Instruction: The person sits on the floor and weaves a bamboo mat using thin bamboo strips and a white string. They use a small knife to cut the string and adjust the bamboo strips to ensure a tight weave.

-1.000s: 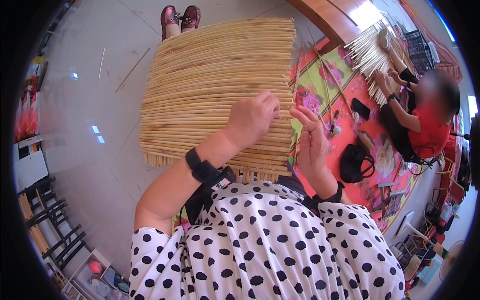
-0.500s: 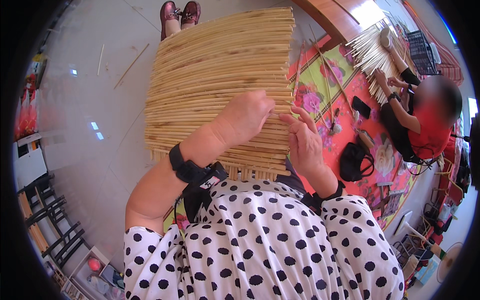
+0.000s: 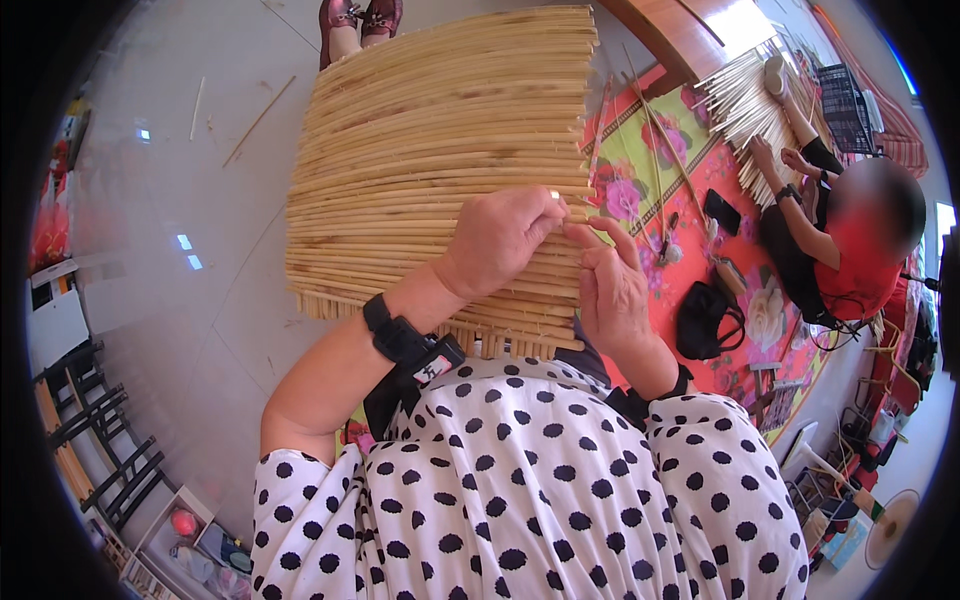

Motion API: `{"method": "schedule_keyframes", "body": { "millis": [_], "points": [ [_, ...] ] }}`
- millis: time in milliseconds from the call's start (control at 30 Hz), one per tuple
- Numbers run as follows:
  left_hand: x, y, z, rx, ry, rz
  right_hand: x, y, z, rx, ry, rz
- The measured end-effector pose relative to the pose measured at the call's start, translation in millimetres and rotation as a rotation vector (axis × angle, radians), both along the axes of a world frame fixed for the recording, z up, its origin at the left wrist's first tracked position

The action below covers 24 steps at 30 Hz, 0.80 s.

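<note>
A mat of pale yellow reed stalks (image 3: 440,130) lies across my lap, its stalks side by side and bound by thin stitched lines. My left hand (image 3: 505,240) is over the mat near its right edge, thumb and fingers pinched together. Just beside it, my right hand (image 3: 612,295) is closed too, its thumb and index fingertip pressed near the left hand's fingertips while other fingers curl loosely. Whatever is between the fingertips is too small to make out. Short cross pieces (image 3: 490,344) show at the mat's near edge.
To the right, a flowered red cloth (image 3: 690,300) bears a black bag (image 3: 710,322), a phone (image 3: 721,212) and loose stalks (image 3: 668,150). A person in red (image 3: 850,240) works there over another reed bundle (image 3: 740,100). A wooden table (image 3: 655,40) stands beyond.
My left hand has shifted slightly right, its fingertips closer to the right hand's. The right hand stays almost in place. The mat's far edge sits a little higher in view.
</note>
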State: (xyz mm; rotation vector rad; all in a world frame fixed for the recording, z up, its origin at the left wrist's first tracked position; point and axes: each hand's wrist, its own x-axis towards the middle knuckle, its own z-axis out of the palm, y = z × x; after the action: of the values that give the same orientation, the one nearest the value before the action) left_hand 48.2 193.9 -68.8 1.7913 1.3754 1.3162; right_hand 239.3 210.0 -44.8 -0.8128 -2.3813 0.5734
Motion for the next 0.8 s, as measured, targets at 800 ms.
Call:
{"method": "schedule_keyframes", "body": {
  "millis": [800],
  "points": [
    [-120,-48,110,0.168,-0.944,0.151,-104,-12,53,-0.748,0.625,0.723]
  ]
}}
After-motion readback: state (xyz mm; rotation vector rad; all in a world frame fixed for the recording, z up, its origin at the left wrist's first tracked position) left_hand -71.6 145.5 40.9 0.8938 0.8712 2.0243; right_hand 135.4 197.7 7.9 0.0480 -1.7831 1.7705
